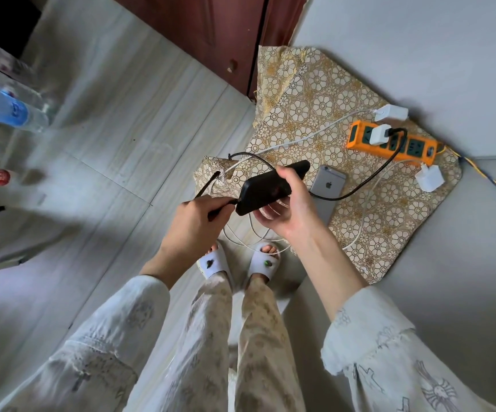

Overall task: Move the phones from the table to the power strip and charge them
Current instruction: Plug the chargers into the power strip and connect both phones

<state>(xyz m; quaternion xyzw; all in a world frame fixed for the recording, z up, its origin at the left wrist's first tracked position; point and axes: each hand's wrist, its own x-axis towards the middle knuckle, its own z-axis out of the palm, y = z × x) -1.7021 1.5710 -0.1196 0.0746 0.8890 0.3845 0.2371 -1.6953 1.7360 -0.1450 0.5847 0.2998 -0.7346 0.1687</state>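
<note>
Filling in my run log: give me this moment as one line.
left hand: pinches black cable at black phone | right hand: grips black phone | silver phone: on mat, unplugged

I have one view only, a wide-angle camera on the person's head, looking steeply down and forward. My landmark is the orange power strip (392, 142), upper right and farther off. The hands (282, 206) sit close beneath the lens, down-left of it; feet and floor lie below them.
</note>
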